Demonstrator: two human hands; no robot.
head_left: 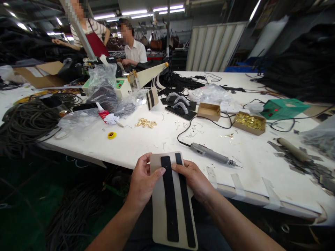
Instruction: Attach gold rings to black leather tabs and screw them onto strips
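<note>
A beige panel (159, 209) with two long black strips is held upright in front of me, its top edge just past the table's front edge. My left hand (144, 179) grips its left side, thumb lying on the wider black strip (171, 209). On the right side my right hand (195, 177) grips the panel, its thumb tip close to the left thumb on the face. The fingers behind the panel are hidden. Beyond the right hand, a grey electric screwdriver (210, 154) lies on the white table with its cord trailing back.
Small gold fittings (146, 123) lie loose on the table (136, 143). A yellow tape roll (112, 135) is nearby. Farther right stand a box of gold pieces (250, 123) and a green power unit (284, 108). Coiled cords (31, 122) fill the left. Two people are across the table.
</note>
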